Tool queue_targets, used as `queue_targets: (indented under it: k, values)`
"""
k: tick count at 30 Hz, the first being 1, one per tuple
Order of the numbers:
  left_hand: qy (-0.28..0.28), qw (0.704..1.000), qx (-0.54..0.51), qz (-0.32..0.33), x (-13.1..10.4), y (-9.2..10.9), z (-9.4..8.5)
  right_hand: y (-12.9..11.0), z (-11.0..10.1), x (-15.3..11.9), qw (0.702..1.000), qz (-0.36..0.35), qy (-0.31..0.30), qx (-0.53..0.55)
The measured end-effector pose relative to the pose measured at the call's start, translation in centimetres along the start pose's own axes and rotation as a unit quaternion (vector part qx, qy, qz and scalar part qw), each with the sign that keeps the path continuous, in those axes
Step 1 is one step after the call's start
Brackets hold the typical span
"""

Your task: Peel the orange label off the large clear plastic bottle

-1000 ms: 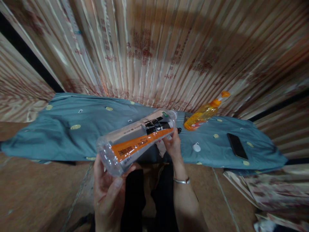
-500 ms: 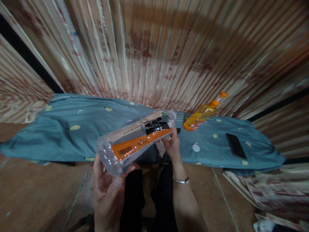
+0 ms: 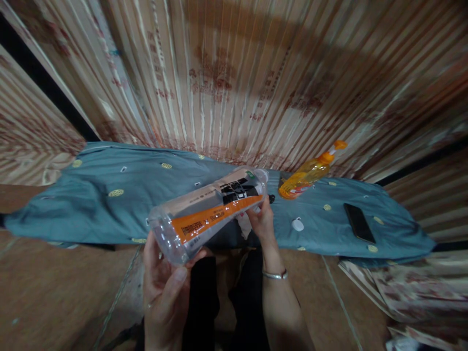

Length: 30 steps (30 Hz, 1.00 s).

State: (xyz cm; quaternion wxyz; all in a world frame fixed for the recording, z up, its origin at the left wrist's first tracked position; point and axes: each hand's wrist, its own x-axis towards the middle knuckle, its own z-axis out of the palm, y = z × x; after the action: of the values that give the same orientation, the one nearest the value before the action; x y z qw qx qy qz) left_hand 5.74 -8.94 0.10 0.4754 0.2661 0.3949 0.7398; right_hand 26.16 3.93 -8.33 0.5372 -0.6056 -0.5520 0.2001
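A large clear plastic bottle (image 3: pixel 210 212) with an orange and black label lies tilted between my two hands, above the cloth-covered surface. Its broad base points down and left, its neck up and right. My left hand (image 3: pixel 166 282) cups the base from below, thumb pressed against it. Around the neck end, my right hand (image 3: pixel 261 219) has its fingers closed, partly hidden by the bottle. A whitish crumpled piece (image 3: pixel 244 225) shows just below the bottle beside my right hand; whether I hold it, I cannot tell.
Blue-green cloth (image 3: pixel 142 209) covers the low surface. To the right stand a bottle of orange liquid with a pump top (image 3: pixel 305 178), a white round cap (image 3: pixel 297 224) and a black phone (image 3: pixel 359 223). Pleated curtains (image 3: pixel 226 87) hang behind, with dark poles (image 3: pixel 54 92) at the sides.
The view has shifted very slightly, so everything sits a few pixels to the right. Both hands keep their hold on the clear bottle, which has barely moved.
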Motion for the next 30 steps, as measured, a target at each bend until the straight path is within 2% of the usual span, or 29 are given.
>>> queue_targets:
  k: [8, 18, 24, 30]
  values:
    - [0.012, 1.0, 0.002, 0.01, 0.03, -0.13, 0.25, 0.2, 0.01, 0.06, 1.0, 0.003, 0.003, -0.013]
    - [0.0, 1.0, 0.008, 0.01, 0.02, -0.26, -0.14, 0.32, 0.0, 0.1, 1.0, -0.004, 0.006, -0.014]
    - [0.011, 1.0, 0.005, -0.003, -0.17, -0.18, -0.33, 0.43, -0.02, 0.26, 0.999, -0.001, 0.012, -0.031]
    - [0.032, 0.999, -0.005, 0.001, -0.14, -0.07, 0.25, 0.46, -0.1, 0.3, 1.0, -0.008, 0.0, -0.022]
